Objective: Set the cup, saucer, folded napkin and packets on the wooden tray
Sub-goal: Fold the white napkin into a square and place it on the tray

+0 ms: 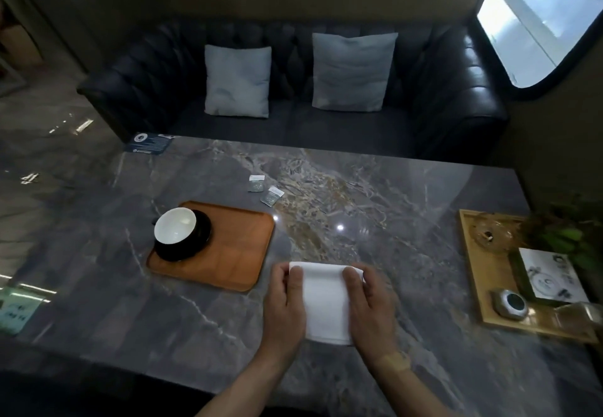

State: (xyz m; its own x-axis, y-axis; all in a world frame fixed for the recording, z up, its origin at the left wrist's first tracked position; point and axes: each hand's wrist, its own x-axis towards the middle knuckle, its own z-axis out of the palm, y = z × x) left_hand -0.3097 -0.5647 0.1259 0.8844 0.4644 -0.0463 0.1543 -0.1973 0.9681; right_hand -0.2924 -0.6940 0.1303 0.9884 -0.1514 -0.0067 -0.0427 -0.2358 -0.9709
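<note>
Views: one only, a wide-angle camera worn on the person's head; no second view shares the scene.
Position: above the near edge of the grey veined marble table [375, 188].
Direction: forward and down across the tabletop, toward the black tufted leather sofa [293, 90] beyond its far edge.
Nearness: closest to the two forearms entering from the bottom edge; the sofa lies farthest.
Distortion: the table's edges and the bright window [538, 18] at upper right bow toward the corners.
</note>
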